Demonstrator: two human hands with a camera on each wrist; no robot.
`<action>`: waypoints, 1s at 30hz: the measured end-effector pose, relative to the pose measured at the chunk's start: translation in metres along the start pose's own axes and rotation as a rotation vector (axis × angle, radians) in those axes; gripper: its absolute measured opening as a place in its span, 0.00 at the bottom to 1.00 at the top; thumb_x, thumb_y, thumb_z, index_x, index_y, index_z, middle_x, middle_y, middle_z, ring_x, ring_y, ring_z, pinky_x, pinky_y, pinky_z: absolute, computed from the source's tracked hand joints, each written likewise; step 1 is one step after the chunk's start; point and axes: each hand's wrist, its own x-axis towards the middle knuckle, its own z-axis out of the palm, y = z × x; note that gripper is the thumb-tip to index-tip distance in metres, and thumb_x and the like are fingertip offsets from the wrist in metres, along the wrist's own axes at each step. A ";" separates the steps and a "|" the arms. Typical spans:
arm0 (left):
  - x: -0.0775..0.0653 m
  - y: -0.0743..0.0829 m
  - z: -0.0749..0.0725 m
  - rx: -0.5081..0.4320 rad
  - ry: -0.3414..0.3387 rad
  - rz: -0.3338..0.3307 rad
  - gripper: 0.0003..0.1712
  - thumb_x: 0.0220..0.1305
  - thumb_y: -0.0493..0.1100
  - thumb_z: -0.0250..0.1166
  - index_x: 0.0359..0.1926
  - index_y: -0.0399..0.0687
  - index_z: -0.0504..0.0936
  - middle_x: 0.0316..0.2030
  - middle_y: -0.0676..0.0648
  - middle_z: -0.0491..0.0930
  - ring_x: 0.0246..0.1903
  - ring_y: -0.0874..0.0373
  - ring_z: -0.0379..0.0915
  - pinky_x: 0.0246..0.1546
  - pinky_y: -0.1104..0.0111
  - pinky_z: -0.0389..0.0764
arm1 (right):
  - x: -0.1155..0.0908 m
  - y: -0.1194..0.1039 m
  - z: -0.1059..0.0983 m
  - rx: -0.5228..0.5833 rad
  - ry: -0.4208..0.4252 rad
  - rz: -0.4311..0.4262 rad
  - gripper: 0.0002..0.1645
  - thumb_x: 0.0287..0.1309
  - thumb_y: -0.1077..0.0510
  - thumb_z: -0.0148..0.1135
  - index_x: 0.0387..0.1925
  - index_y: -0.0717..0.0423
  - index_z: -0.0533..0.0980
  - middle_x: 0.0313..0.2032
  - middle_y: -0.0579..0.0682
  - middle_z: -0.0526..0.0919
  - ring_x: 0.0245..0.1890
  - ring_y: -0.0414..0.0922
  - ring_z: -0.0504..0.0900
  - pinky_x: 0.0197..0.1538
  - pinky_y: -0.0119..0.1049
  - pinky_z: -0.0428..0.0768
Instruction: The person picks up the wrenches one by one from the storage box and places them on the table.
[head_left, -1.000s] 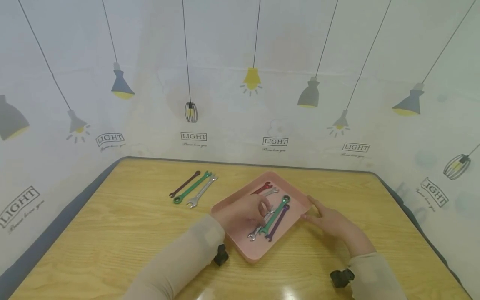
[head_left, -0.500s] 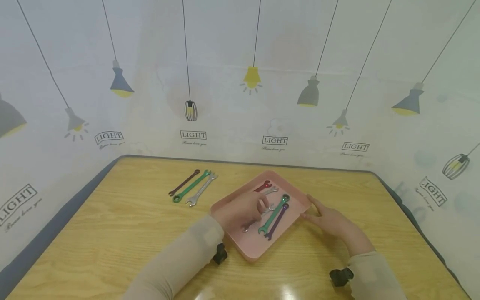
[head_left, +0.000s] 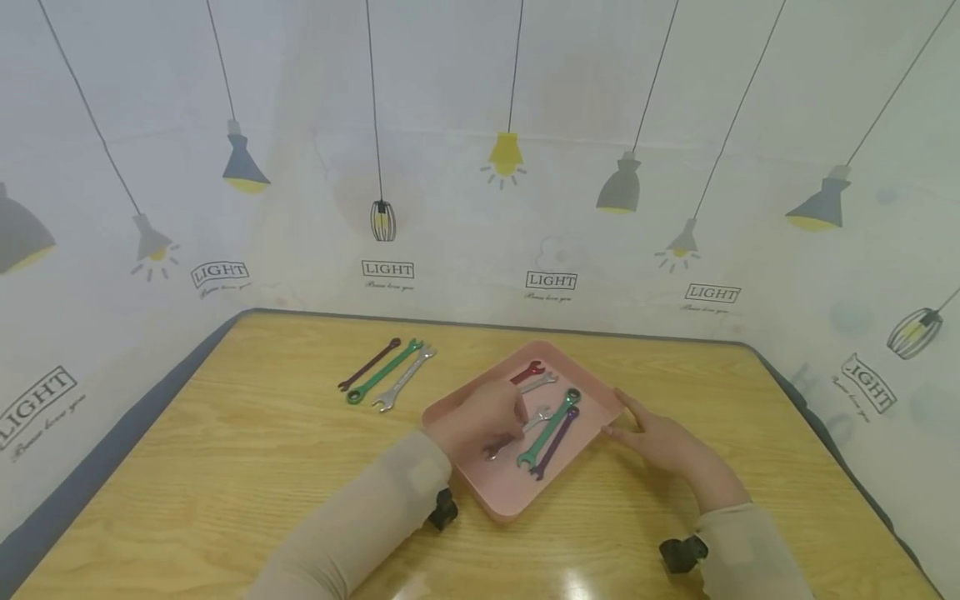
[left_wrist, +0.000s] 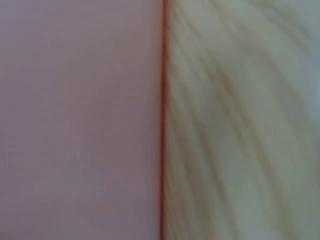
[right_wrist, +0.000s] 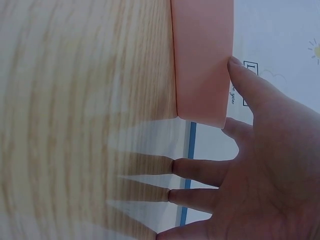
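A pink tray (head_left: 512, 507) lies askew on the table with several wrenches in it. My left hand (head_left: 487, 414) reaches in over its left wall, and its curled fingers hold a silver wrench (head_left: 536, 419) by the middle, partly hidden by the hand. A green wrench (head_left: 550, 429) and a purple wrench (head_left: 556, 444) lie side by side to its right. Behind the hand are a red wrench (head_left: 531, 371) and another silver wrench (head_left: 542, 382). My right hand (right_wrist: 270, 155) touches the tray's right corner with thumb and index finger, other fingers spread straight.
Left of the tray, a dark purple wrench (head_left: 370, 364), a green wrench (head_left: 385, 372) and a silver wrench (head_left: 405, 379) lie roughly parallel on the wooden table (head_left: 262, 450). A lamp-printed white sheet (head_left: 450, 167) stands behind the table and along its sides.
The silver wrench under my left hand has shifted left, away from the green one, and turned slightly. The left fingers have closed in over it. The right hand and tray have stayed put.
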 end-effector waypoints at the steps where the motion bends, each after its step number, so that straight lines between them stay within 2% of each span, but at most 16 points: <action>1: 0.000 0.000 0.000 0.004 -0.001 0.001 0.07 0.52 0.32 0.71 0.33 0.46 0.86 0.28 0.52 0.81 0.27 0.58 0.78 0.26 0.68 0.80 | 0.000 0.000 0.000 0.002 -0.001 0.002 0.52 0.64 0.27 0.46 0.77 0.47 0.42 0.66 0.74 0.60 0.62 0.75 0.61 0.57 0.74 0.60; 5: 0.003 -0.001 0.000 0.048 0.001 0.027 0.07 0.50 0.32 0.69 0.29 0.48 0.86 0.26 0.52 0.81 0.25 0.59 0.77 0.25 0.70 0.78 | 0.000 0.000 0.000 0.008 -0.002 0.006 0.53 0.64 0.27 0.46 0.77 0.47 0.41 0.66 0.74 0.59 0.62 0.75 0.61 0.57 0.74 0.59; 11: 0.005 -0.001 0.000 0.080 -0.013 0.061 0.09 0.46 0.30 0.66 0.22 0.49 0.84 0.20 0.50 0.79 0.18 0.60 0.71 0.18 0.71 0.69 | 0.000 0.002 0.000 0.008 0.000 0.008 0.52 0.64 0.27 0.45 0.77 0.47 0.41 0.67 0.73 0.59 0.62 0.75 0.60 0.57 0.74 0.60; 15: 0.003 -0.003 -0.001 0.031 -0.022 0.063 0.08 0.47 0.30 0.67 0.25 0.49 0.84 0.21 0.51 0.79 0.20 0.60 0.71 0.19 0.71 0.70 | 0.001 0.003 0.001 0.004 0.001 0.012 0.52 0.63 0.26 0.45 0.77 0.46 0.42 0.67 0.73 0.59 0.62 0.75 0.61 0.57 0.74 0.60; 18: 0.000 -0.005 -0.003 -0.074 -0.056 0.055 0.07 0.49 0.29 0.66 0.27 0.44 0.85 0.20 0.50 0.74 0.19 0.60 0.67 0.18 0.71 0.66 | 0.001 0.002 0.001 0.005 0.002 0.007 0.52 0.63 0.26 0.46 0.77 0.47 0.42 0.66 0.73 0.60 0.62 0.75 0.61 0.57 0.73 0.61; 22: -0.004 -0.006 -0.007 -0.201 -0.100 0.049 0.10 0.48 0.26 0.62 0.28 0.41 0.86 0.21 0.46 0.74 0.19 0.59 0.62 0.17 0.69 0.60 | 0.000 -0.001 0.000 0.007 0.007 -0.004 0.52 0.64 0.27 0.46 0.77 0.49 0.43 0.66 0.74 0.61 0.61 0.74 0.63 0.57 0.72 0.62; 26: -0.005 -0.007 -0.010 -0.211 -0.112 0.044 0.12 0.50 0.28 0.64 0.35 0.44 0.87 0.31 0.48 0.82 0.28 0.58 0.73 0.26 0.69 0.74 | -0.001 -0.002 0.000 0.005 0.007 -0.001 0.53 0.64 0.27 0.46 0.77 0.48 0.42 0.66 0.74 0.61 0.61 0.74 0.63 0.57 0.72 0.62; 29: -0.006 -0.004 -0.013 -0.177 -0.115 0.041 0.11 0.53 0.31 0.68 0.38 0.46 0.85 0.36 0.51 0.82 0.36 0.56 0.76 0.38 0.66 0.79 | -0.002 -0.002 -0.001 0.006 0.006 0.003 0.53 0.63 0.27 0.46 0.77 0.48 0.42 0.66 0.74 0.61 0.61 0.75 0.63 0.57 0.73 0.62; 30: -0.006 -0.003 -0.014 -0.161 -0.118 0.040 0.10 0.55 0.32 0.68 0.38 0.46 0.85 0.36 0.51 0.82 0.37 0.56 0.77 0.39 0.66 0.80 | -0.002 -0.002 -0.001 0.006 0.006 0.003 0.52 0.63 0.27 0.46 0.77 0.48 0.43 0.66 0.74 0.61 0.61 0.74 0.63 0.57 0.73 0.62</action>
